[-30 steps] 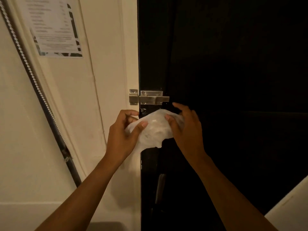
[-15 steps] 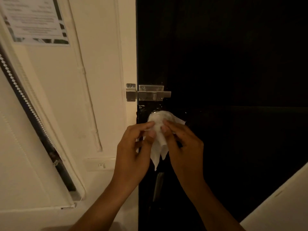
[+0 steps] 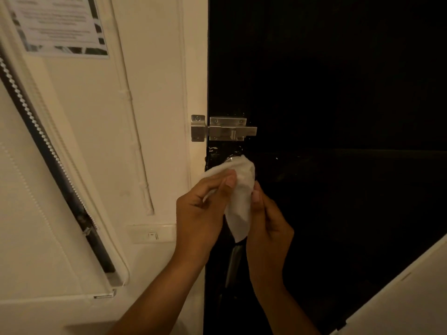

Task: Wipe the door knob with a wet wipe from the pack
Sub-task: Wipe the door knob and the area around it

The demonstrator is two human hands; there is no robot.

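White wet wipe (image 3: 240, 189) pinched by left hand (image 3: 200, 213) and right hand (image 3: 268, 228) over the knob (image 3: 229, 160); notice (image 3: 58, 25) text unreadable.

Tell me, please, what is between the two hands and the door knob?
In the head view, the white wet wipe lies there: the left hand and right hand pinch it, and it drapes over the door knob.

Only one thing carries text: a printed notice (image 3: 58, 25) taped to the cream wall, well up and to the left of the left hand (image 3: 200, 211). Its lines of print are too blurred to read, and no brand, number or label can be made out elsewhere.
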